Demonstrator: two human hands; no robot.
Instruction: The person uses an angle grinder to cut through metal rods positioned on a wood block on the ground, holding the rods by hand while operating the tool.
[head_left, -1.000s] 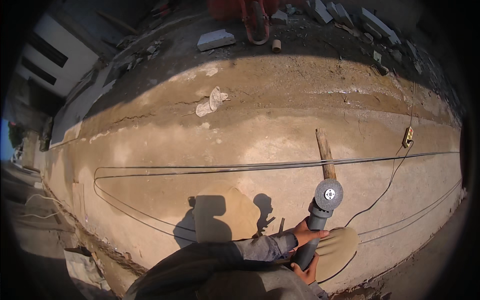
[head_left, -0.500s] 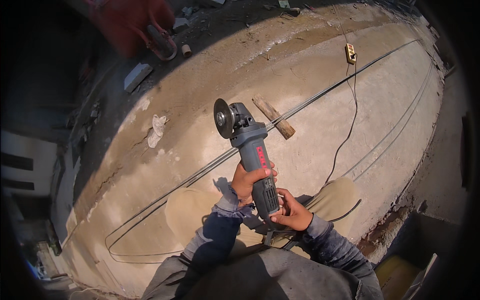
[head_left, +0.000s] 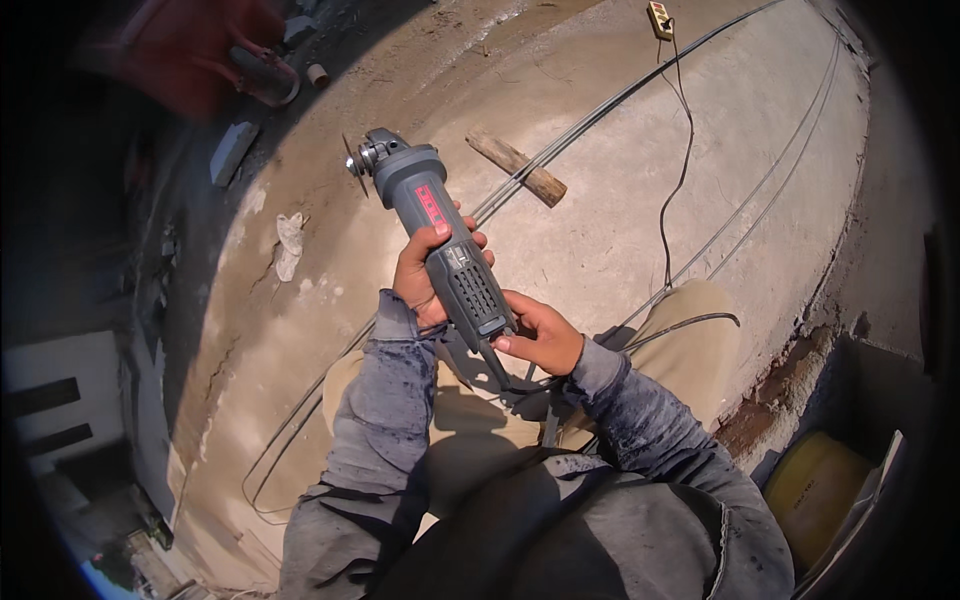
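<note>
My left hand [head_left: 420,275] is wrapped round the body of a grey and black angle grinder [head_left: 465,285], whose thin cutting disc [head_left: 358,165], seen nearly edge-on, points up and left. My right hand [head_left: 540,340] grips the grinder's rear end, thumb beside the cord exit. Behind the grinder, long thin steel rods [head_left: 640,80] lie across a short rough wooden piece [head_left: 505,155] on the concrete slab [head_left: 760,250]. A black cord [head_left: 686,150] runs from a yellow power strip [head_left: 659,20]; its path under my arms is partly hidden.
A red wheelbarrow [head_left: 190,55] stands in shade at upper left, near a pale block [head_left: 234,150]. A crumpled light cloth [head_left: 289,245] lies on the slab. A yellow round container [head_left: 815,500] sits beyond the broken edge at lower right.
The view has swung down toward my lap. The grinder has risen in the picture, moved left and turned, so its disc shows edge-on. Both hands still hold it.
</note>
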